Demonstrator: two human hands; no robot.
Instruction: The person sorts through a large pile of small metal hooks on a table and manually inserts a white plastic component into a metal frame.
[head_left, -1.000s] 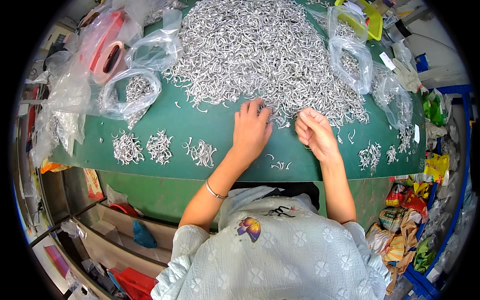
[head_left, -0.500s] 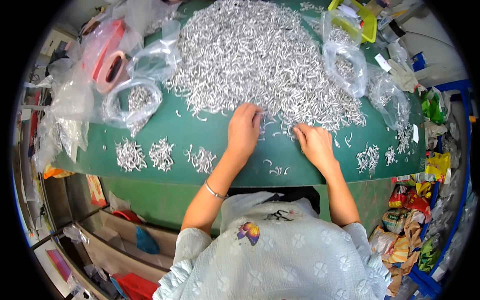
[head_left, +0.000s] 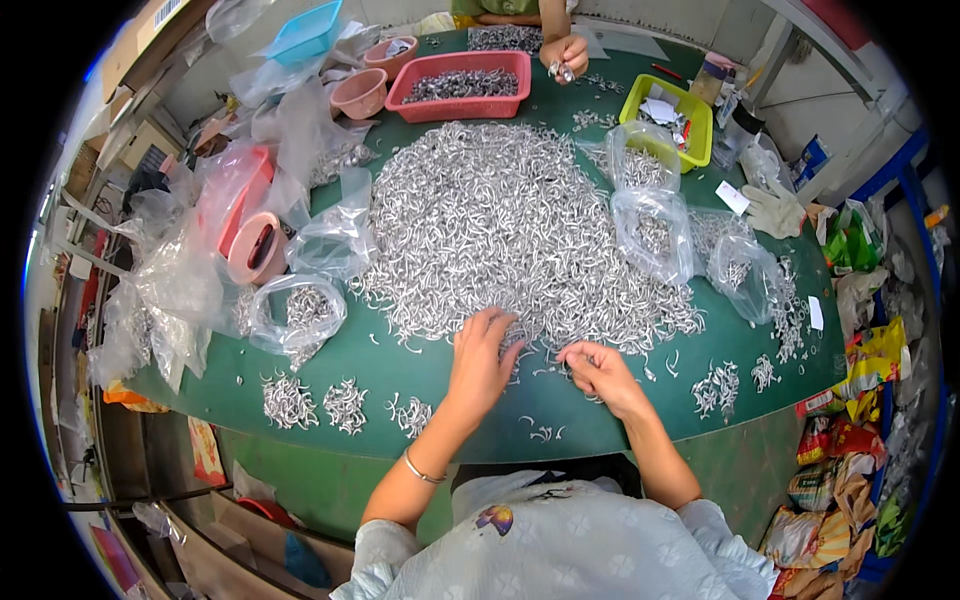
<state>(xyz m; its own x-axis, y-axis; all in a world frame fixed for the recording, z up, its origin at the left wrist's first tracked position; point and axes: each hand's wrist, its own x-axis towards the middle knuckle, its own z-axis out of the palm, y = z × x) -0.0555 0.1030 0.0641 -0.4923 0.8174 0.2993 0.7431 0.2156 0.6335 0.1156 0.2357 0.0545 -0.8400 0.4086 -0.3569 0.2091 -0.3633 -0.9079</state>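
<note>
A broad heap of small curved silvery metal pieces [head_left: 500, 220] covers the middle of the green table [head_left: 560, 420]. At the heap's near edge, my left hand [head_left: 483, 362] rests its fingertips on the pieces, thumb held apart from the fingers. My right hand [head_left: 602, 375] is just to its right, thumb and index finger pinched together low over the tabletop; whatever is between them is too small to make out. A few loose pieces [head_left: 545, 433] lie nearer to me. Small piles of the same pieces [head_left: 289, 400] sit along the front on the left, and more [head_left: 716, 390] on the right.
Clear plastic bags with pieces [head_left: 300, 315] flank the heap, more bags [head_left: 650, 235] on the right. A red tray [head_left: 460, 108] and a yellow-green basket [head_left: 700, 135] stand farther back. Across the table another person's hand [head_left: 566, 56] holds small shiny pieces.
My view has tilted up, bringing the red tray and the other person's hand into sight. My left hand's fingers have spread a little; my right hand stays by the heap's near edge, pinched.
</note>
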